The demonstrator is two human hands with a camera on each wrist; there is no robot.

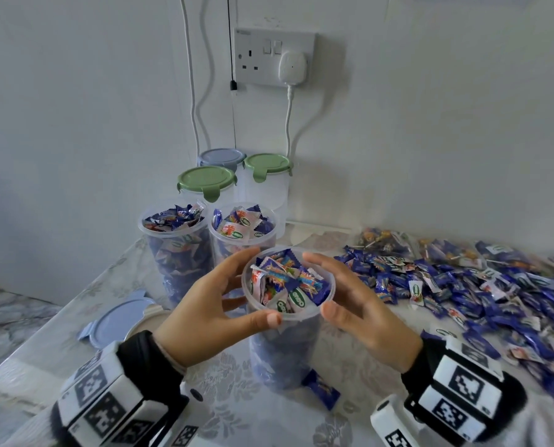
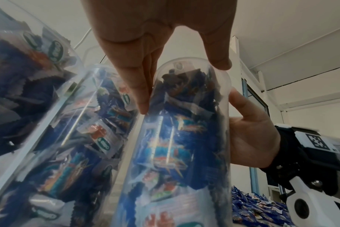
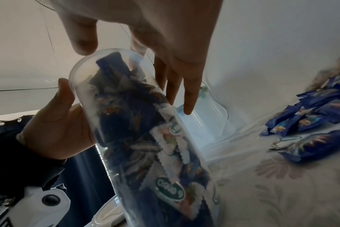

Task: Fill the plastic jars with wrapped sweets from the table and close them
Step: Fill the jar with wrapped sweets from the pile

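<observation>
A clear plastic jar stands lidless on the table in front of me, full of wrapped sweets to its rim. My left hand holds its top from the left: the thumb lies on the near rim, the fingers reach round the far side. In the left wrist view the jar sits between that thumb and the fingers. My right hand flanks the rim on the right with straight fingers, its thumb touching the rim. In the right wrist view its fingers hang straight beside the jar.
Two more filled, lidless jars stand just behind. Three lidded jars, two green and one grey-blue, stand by the wall. A loose blue lid lies left. A heap of sweets covers the right; one sweet lies by the jar's base.
</observation>
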